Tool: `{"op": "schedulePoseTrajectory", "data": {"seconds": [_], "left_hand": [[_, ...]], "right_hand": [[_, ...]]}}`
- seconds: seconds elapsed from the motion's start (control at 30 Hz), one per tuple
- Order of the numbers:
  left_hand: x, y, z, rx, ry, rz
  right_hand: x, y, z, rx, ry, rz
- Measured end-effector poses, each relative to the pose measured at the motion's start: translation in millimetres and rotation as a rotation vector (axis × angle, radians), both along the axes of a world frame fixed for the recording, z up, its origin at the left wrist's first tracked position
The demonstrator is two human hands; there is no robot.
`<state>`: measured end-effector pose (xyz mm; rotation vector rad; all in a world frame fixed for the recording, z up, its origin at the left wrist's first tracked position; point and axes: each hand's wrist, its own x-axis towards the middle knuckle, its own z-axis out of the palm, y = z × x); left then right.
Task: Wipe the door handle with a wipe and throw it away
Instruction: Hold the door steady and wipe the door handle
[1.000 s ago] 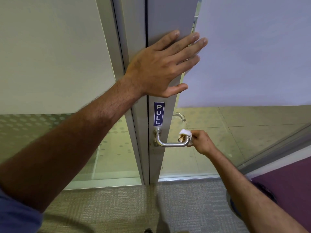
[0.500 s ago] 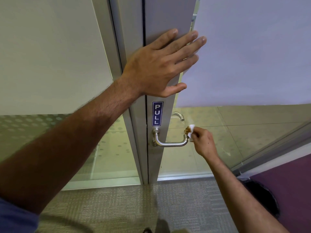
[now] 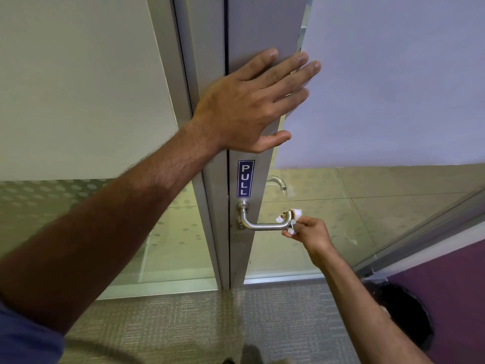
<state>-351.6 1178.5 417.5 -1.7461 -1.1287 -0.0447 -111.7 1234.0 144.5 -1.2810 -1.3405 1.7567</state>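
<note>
- Right hand has a crumpled white wipe pinched in its fingertips, pressed onto the free end of the door handle, right where the bar bends back toward the glass.
- Left hand is spread flat against the door's metal edge, well above the handle, holding nothing. Looks like it's just bracing the door.
- The handle's long axis runs sideways: mount at the door edge, free end out to the right. The wipe is at the far tip, so the unwiped bar lies to the left of the grip, toward the PULL sticker side. Right hand is clearly the nearer one.
- Smooth brushed metal, so I'd guess it slides easily.
- Glass panels either side, carpet below, and a dark round opening at lower right, maybe a bin.
</note>
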Motion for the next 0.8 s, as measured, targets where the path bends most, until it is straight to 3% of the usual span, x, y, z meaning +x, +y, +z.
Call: {"op": "schedulePoseTrajectory", "data": {"seconds": [0.1, 0.2, 0.47, 0.8], "left_hand": [[-1.5, 1.3, 0.1, 0.009, 0.012, 0.002], [-2.4, 2.1, -0.5, 0.023, 0.012, -0.007], [0.3, 1.5, -1.0, 0.02, 0.008, -0.008], [1.0, 0.5, 0.0, 0.005, 0.015, 0.003]], "right_hand": [[-8.7, -24.1, -7.3, -0.216, 0.153, -0.129], [-33.9, -57.1, -12.0, -0.343, 0.212, -0.136], [-100.4, -81.3, 11.0, -0.761, 0.629, -0.224], [-105.7, -89.8, 22.3, -0.985, 0.828, -0.395]]}}
